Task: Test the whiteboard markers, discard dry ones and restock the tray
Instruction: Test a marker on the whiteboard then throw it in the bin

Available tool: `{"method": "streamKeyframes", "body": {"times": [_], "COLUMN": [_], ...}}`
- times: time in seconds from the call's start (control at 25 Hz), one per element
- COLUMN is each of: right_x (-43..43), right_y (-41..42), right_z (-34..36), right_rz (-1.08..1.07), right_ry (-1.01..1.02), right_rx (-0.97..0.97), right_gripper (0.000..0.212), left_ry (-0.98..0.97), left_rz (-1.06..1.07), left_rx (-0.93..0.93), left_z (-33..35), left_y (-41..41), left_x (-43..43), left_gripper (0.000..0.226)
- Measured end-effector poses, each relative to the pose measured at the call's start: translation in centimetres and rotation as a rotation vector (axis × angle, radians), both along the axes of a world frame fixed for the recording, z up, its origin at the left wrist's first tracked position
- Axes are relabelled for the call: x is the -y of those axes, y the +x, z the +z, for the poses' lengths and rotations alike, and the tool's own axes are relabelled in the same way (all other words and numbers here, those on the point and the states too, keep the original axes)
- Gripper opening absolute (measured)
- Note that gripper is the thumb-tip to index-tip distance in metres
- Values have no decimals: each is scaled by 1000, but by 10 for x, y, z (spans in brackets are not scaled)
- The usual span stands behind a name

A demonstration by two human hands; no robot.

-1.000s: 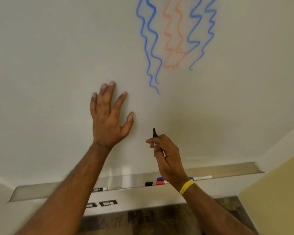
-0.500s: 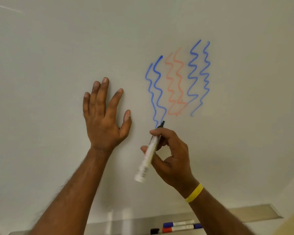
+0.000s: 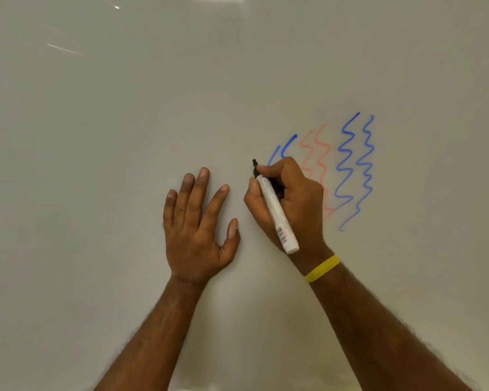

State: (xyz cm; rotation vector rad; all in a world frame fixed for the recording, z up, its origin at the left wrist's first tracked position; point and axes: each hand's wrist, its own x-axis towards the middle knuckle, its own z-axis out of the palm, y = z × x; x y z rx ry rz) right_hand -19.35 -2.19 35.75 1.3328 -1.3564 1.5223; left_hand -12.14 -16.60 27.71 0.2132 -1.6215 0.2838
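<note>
Marker, probably light and rigid, is pinched near its black tip by the right hand at the whiteboard (a sound hold for control); left hand lies flat, fingers spread.

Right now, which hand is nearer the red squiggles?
Right. The right hand, gripping the marker, covers the lower part of the red squiggles; the left hand lies flat on the whiteboard, clear to their left.

Left blue squiggles — likely red squiggles too — partly behind right hand
</note>
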Motion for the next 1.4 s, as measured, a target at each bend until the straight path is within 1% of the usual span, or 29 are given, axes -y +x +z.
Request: {"method": "streamKeyframes", "body": {"times": [0.08,0.2,0.32,0.4,0.52,0.6,0.72,0.8,0.92,1.0,1.08,1.16,1.28,1.32,1.4], "right_x": [4,2,-3,-4,-8,-11,-16,-19,-25,-28,-32,-36,-41,-41,-39], "right_y": [-2,-2,-6,-5,-5,-5,-7,-6,-6,-5,-5,-3,4,6,10], "right_z": [4,-7,-21,-30,-41,-50,-65,-76,-92,-103,-115,-128,-138,-135,-116], "right_rz": [-1,-20,10,-10,-7,-39,-30,-52,-51,-87,-108,-101,-83,-79,-66], "right_ry": [4,72,70,106,100,123,108,148,151,209,211,230,324,313,223], "right_rx": [19,-18,31,19,70,51,116,103,154,134,172,224,230,220,195], "right_gripper": [12,12,12,13,13,13,15,17,17,18,18,15,11,11,12], "left_ry": [0,-1,8,8,13,14,15,16,15,14,12,14,16,16,15], "left_rz": [-1,2,0,3,-4,-1,-4,-6,-7,-3,-6,-5,-5,-2,-1], "left_rx": [-4,-4,-7,-9,-10,-15,-16,-13,-14,-20,-19,-16,-15,-16,-20], "left_z": [-1,-2,-2,-3,-3,-3,-4,-4,-4,-5,-5,-5,-5,-6,-6], "left_y": [0,0,0,1,1,1,1,2,1,2,2,2,2,2,1], "left_x": [0,1,0,0,0,-1,-1,-1,-1,-1,0,1,0,0,0], "left_gripper": [59,60,57,57,56,55,55,55,54,54,53,53,53,54,54]}}
